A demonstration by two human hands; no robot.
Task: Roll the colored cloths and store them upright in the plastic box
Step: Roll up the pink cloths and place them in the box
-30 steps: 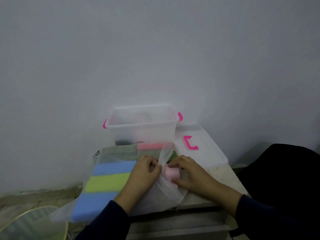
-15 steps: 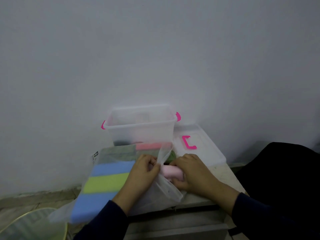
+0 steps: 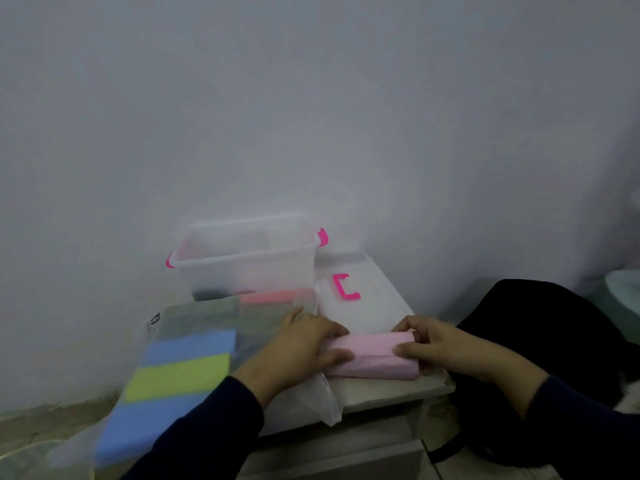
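Both hands, left hand [image 3: 304, 344] and right hand [image 3: 446, 348], grip opposite ends of a soft pink cloth [image 3: 372, 356] rolled into a cylinder on the table [image 3: 391, 388], before a clear plastic box [image 3: 242, 268] with pink handles, beside bagged cloths [image 3: 180, 368] whose label is unreadable.

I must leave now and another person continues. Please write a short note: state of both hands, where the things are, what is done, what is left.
Left hand grips one end of the pink cloth; right hand grips the other end.
The pink cloth lies sideways on the table edge, beside the plastic bag of cloths.
The plastic box stands open behind; its lid lies to the right.
Done: pink cloth is out of the bag.
Left: finish rolling it, stand it in the box, then the remaining cloths.
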